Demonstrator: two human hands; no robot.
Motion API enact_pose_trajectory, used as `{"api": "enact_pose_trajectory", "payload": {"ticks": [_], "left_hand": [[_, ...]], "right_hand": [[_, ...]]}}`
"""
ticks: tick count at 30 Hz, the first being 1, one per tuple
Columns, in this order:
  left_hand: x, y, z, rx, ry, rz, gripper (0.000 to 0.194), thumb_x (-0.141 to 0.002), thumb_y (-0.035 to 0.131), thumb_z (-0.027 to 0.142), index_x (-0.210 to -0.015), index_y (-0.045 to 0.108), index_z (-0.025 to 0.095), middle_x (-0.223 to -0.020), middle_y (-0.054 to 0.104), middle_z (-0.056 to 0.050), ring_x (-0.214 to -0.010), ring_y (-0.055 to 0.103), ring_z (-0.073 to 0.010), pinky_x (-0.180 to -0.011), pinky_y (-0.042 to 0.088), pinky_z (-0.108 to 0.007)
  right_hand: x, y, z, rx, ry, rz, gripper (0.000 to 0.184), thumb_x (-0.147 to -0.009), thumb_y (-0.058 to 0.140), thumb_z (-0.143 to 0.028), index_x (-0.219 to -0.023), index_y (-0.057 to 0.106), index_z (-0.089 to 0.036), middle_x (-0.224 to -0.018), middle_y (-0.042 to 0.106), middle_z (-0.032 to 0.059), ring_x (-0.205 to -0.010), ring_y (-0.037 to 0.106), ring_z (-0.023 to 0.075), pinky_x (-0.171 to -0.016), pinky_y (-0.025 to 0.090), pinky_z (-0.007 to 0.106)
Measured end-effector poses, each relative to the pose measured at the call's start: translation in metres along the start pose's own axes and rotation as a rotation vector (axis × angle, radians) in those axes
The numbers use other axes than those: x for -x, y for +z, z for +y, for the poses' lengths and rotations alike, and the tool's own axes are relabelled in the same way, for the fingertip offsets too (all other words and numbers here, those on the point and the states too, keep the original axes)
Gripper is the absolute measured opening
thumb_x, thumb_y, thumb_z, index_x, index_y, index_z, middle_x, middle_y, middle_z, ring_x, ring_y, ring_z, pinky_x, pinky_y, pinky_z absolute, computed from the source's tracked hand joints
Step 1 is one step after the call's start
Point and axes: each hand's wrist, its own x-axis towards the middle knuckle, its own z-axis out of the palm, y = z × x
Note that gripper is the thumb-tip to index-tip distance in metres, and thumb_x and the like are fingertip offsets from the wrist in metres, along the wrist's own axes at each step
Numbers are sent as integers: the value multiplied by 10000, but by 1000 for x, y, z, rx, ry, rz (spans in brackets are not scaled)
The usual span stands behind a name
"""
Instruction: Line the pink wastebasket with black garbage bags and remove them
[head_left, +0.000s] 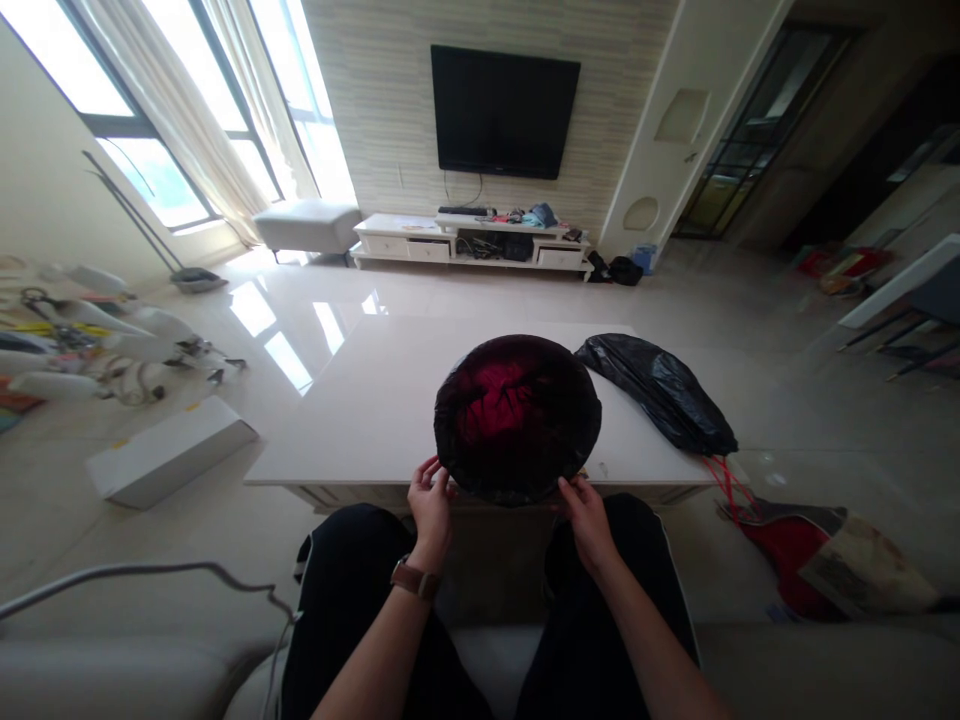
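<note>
A round bin (517, 420) with a black plastic bag stretched over its rim stands at the near edge of the white table, its mouth towards me. Dark red shows through the thin plastic inside. On the lower left of the rim, my left hand (430, 508) is closed, thumb and fingers at the bag's edge. My right hand (586, 515) pinches the lower right edge in the same way. To the right lies a bunched black plastic bag (660, 390), with red drawstrings (729, 480) hanging over the table's edge. The bin's base is hidden.
The white table (337, 420) stands before my knees. Beside it on the floor are a long white box (172, 450) at left and a red and beige bag (832, 565) at right. A TV cabinet (405, 240), grey bench (307, 225) and dustpan (199, 280) lie farther off.
</note>
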Motion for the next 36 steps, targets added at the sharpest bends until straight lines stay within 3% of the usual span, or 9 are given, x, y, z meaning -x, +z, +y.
{"api": "enact_pose_trajectory", "payload": {"ticks": [8, 14, 20, 27, 33, 36], "left_hand": [[-3, 1, -2, 33, 48, 39, 604, -694, 897, 517, -1124, 720, 131, -756, 620, 51, -497, 435, -40, -461, 364, -203], [2, 2, 4, -13, 58, 19, 625, -664, 932, 486, -1151, 739, 145, -922, 650, 3, -542, 481, -32, -472, 390, -193], [4, 2, 6, -71, 68, 39, 611, -647, 933, 489, -1118, 765, 139, -892, 619, 6, -542, 482, -39, -479, 378, -203], [-1, -3, 5, -179, 149, 51, 592, -687, 907, 478, -1140, 779, 120, -861, 736, -78, -821, 678, -198, -715, 539, -301], [0, -3, 4, -155, 179, 22, 401, -737, 877, 480, -938, 789, 146, -919, 778, -105, -938, 729, -249, -880, 564, -382], [-1, 1, 5, -94, 182, 4, 401, -731, 885, 437, -981, 747, 156, -996, 782, -119, -994, 744, -264, -892, 583, -397]], "right_hand": [[0, -2, 0, -15, 15, 23, 543, -626, 918, -689, -788, 692, -223, -821, 686, 26, -816, 627, 218, -650, 576, 329], [-1, -4, 1, -18, 12, 57, 534, -619, 915, -672, -815, 701, -224, -886, 716, 41, -839, 646, 231, -649, 561, 330], [0, -3, -3, -56, 50, 66, 557, -576, 945, -644, -870, 737, -219, -940, 760, 53, -850, 681, 233, -634, 570, 309], [0, -4, -3, -32, 39, 69, 527, -605, 928, -632, -876, 745, -218, -953, 771, 58, -850, 695, 234, -625, 561, 307], [0, -4, -3, -57, 55, 83, 524, -576, 946, -614, -850, 740, -218, -932, 762, 46, -843, 679, 226, -615, 542, 295], [1, -4, -3, -63, 60, 81, 519, -584, 949, -615, -842, 739, -217, -934, 763, 45, -856, 681, 226, -617, 532, 287]]}}
